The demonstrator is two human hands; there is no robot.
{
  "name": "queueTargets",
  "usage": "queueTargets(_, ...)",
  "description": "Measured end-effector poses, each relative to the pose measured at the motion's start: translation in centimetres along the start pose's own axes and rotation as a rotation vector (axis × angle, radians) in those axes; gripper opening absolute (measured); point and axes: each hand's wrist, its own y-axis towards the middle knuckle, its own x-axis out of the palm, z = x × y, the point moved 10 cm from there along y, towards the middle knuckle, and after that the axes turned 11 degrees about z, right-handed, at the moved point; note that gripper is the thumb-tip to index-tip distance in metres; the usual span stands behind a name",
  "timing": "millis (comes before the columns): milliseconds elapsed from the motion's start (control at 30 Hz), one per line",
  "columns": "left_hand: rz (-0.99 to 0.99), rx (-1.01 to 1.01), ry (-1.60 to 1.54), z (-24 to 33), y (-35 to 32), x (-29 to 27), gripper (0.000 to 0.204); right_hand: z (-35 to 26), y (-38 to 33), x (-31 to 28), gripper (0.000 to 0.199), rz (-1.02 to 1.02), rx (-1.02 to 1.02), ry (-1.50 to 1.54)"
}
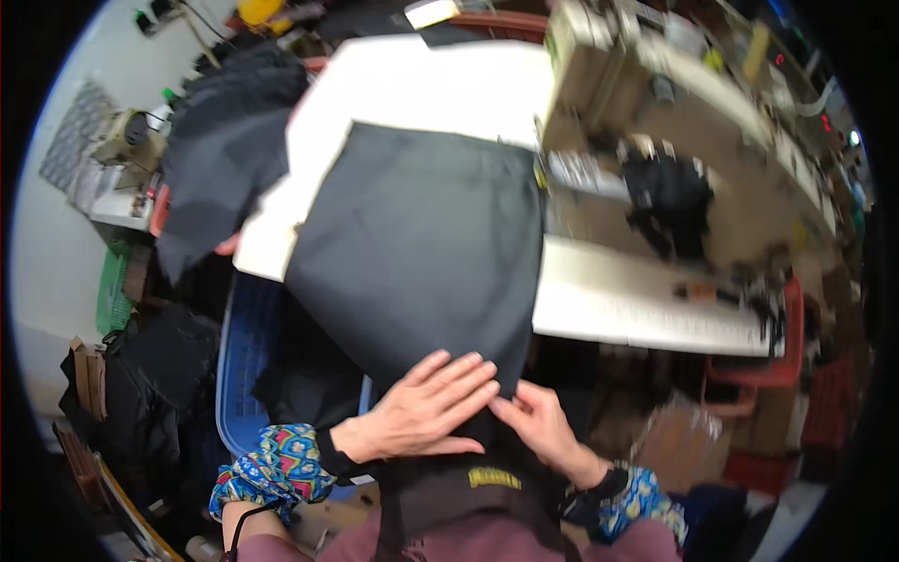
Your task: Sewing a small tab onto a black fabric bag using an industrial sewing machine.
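The dark gray cloth (426, 239) lies spread out, mostly flat, on the white desk (435, 80). Its near end narrows and pokes past the desk's edge.

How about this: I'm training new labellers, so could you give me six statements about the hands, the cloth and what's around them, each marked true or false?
1. The left hand lies across the dark grey cloth. True.
2. The right hand is close beside the left hand. True.
3. The dark grey cloth lies on a black surface. False: much of it lies on a white tabletop.
4. A blue basket is to the left of both hands. True.
5. Everything worn on the arms is plain white. False: the sleeve covers are patterned, with much blue.
6. The left hand is clenched into a fist. False: its fingers are extended.
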Motion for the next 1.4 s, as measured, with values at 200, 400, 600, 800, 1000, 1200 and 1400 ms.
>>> queueTargets(200, 0.033, -0.003, 0.265, 1.8, -5.2, 1.5, 0.066, -0.4, -1.3, 0.9, 0.024, 0.069, -0.032, -0.127)
queueTargets(400, 0.274, 0.108, 0.266, 3.9, -5.5, 0.2, 0.039, 0.2, -2.2, 0.5, 0.044, 0.085, -0.091, -0.067)
queueTargets(600, 0.402, 0.223, 0.147, 5.8, -4.9, -1.8, 0.029, -1.1, -3.2, 0.7, 0.031, 0.016, -0.079, -0.218)
queueTargets(800, 0.397, 0.204, 0.032, 5.7, -4.2, -3.3, 0.033, -9.4, -9.4, 2.9, 0.031, 0.127, -1.397, -0.970)
queueTargets(1000, 0.072, 0.000, -0.277, 2.2, 0.4, -3.1, 0.026, -8.2, -8.9, 3.6, 0.026, -0.054, -1.385, -0.971)
queueTargets(1200, 0.088, -0.010, 0.265, -5.2, 8.5, -0.1, 0.051, -8.4, -8.6, 4.3, 0.026, -0.109, -1.358, -1.025)
queueTargets(1400, 0.100, 0.007, 0.224, -7.4, 10.2, 0.0, 0.042, -9.3, -6.7, 3.6, 0.022, -0.061, -1.331, -1.010)
